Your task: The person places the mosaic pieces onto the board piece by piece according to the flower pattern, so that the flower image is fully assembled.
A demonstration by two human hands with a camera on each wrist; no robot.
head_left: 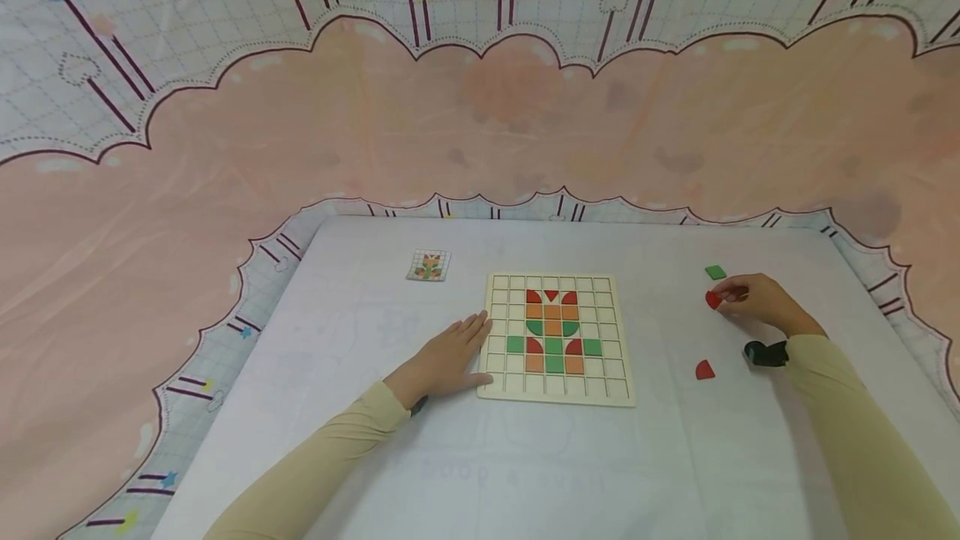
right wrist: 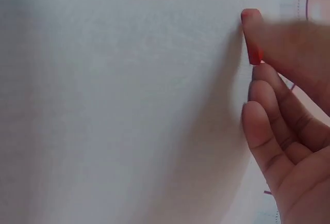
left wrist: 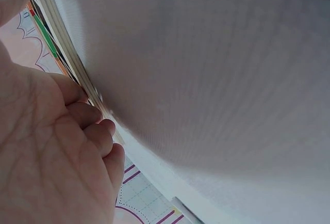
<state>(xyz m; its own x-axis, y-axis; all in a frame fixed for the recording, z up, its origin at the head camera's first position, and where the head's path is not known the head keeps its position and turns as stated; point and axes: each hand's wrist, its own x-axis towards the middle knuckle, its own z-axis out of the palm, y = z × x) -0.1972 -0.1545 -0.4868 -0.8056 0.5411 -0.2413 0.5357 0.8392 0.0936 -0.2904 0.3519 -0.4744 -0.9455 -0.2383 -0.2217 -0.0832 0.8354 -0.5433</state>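
Against the left edge of a pale square grid board (head_left: 617, 390) rests my left hand (head_left: 444, 363), its fingers fairly straight and its thumb at the lower corner. Red, orange and green pieces form a symmetrical pattern in the board's cells. In the left wrist view, fingertips meet the board's side (left wrist: 77, 69). To the right, my right hand (head_left: 772, 304) pinches a small red piece (head_left: 712, 300) between thumb and fingers. The right wrist view shows this red piece (right wrist: 253, 51) edge-on, partly hidden by the thumb.
A green diamond-shaped piece (head_left: 716, 272) lies just beyond my right hand. Nearer to me is a red quarter-round piece (head_left: 704, 370). A small pattern card (head_left: 429, 265) lies at the back left on the white table (head_left: 337, 473). Patterned cloth (head_left: 450, 132) hangs behind.
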